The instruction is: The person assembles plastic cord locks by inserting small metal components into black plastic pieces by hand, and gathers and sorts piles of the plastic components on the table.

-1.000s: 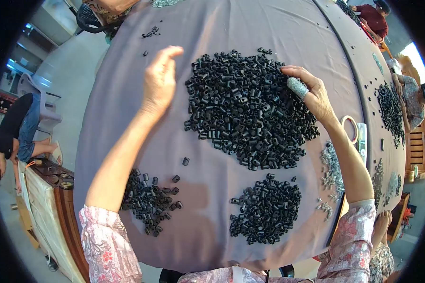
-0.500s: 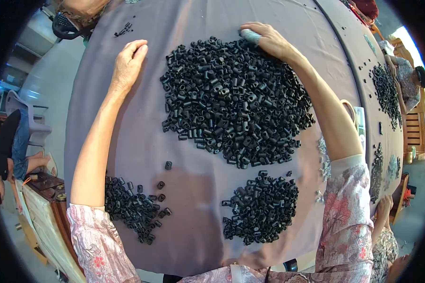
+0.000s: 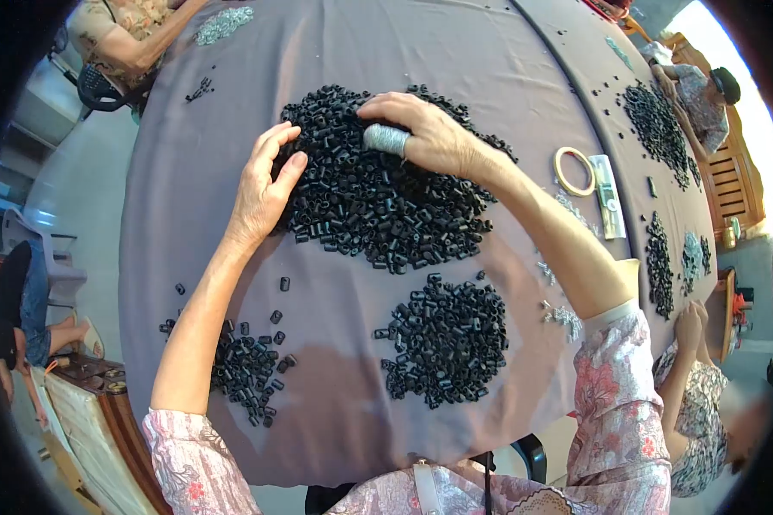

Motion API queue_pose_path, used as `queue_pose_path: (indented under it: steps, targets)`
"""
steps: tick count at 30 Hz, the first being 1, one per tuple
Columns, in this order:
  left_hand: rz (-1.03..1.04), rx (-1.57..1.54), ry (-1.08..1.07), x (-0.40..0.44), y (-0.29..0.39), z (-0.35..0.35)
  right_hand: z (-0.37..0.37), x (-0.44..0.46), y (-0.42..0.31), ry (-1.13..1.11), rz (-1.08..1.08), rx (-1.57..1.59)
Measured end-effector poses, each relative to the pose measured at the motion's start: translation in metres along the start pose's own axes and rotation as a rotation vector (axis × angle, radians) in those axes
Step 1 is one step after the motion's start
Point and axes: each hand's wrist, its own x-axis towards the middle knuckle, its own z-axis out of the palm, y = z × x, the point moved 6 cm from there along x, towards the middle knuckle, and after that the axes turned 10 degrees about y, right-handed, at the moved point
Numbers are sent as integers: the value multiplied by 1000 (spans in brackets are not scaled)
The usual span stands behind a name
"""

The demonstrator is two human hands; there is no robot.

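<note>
A large heap of small black cylindrical pieces [image 3: 386,206] lies on the grey-brown cloth. My left hand [image 3: 266,180] is at the heap's left edge, thumb and fingers apart, holding nothing. Over the upper middle of the heap is my right hand [image 3: 421,133], its thumb wrapped in pale grey tape [image 3: 386,140]; its fingers curl down at the pieces, and what lies under them is hidden. Nearer my body sit a round black pile [image 3: 447,339] and, at the left beside my forearm, a looser black pile [image 3: 245,369].
Right of my right forearm lie a tape roll [image 3: 574,172], a clear case [image 3: 609,197] and small clear pieces [image 3: 563,318]. Another person's arm [image 3: 137,51] is at the upper left, by clear pieces [image 3: 224,26]. Other people sit along the right side.
My right hand has moved from the heap's far edge left and inward over it. My left hand has come to the heap's left edge, its fingers spreading. The view has shifted.
</note>
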Motion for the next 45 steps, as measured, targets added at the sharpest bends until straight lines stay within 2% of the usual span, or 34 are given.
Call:
queue_pose_path:
  steps: [4,6,10,12,14,17,22,24,26,30,35,38,44,45]
  targets:
    - [1,-17,-35,-19,22,-4,-16,-38,-35,110,47,42]
    - [9,5,-37,-27,30,-7,-27,-57,-32,237,75,18]
    - [-13,19,-7,-41,35,-15,-56,-100,25,491,413,-24]
    - [-31,24,-16,-49,36,-18,-61,-117,57,499,521,-161]
    - [-45,25,-24,-56,33,-19,-56,-119,76,463,580,-119]
    - [-43,29,-48,-66,29,-11,-36,-115,83,407,538,-339]
    - [-15,59,-40,-68,38,-6,-16,-95,49,441,599,-96]
    - [-7,72,-21,-70,44,-10,-11,-87,36,426,571,-175]
    - [11,88,6,-75,52,-14,-9,-75,14,410,443,-153]
    - [23,92,86,-99,90,-28,5,-57,-19,379,353,-157]
    - [130,108,25,-166,154,-43,7,-42,-63,422,229,-33]
    - [137,40,-26,-216,178,-50,10,-48,-71,413,185,-97]
    - [37,28,-2,-292,170,-69,1,-101,-159,378,99,-2]
    - [34,42,13,-301,167,-72,3,-113,-174,377,-9,-33]
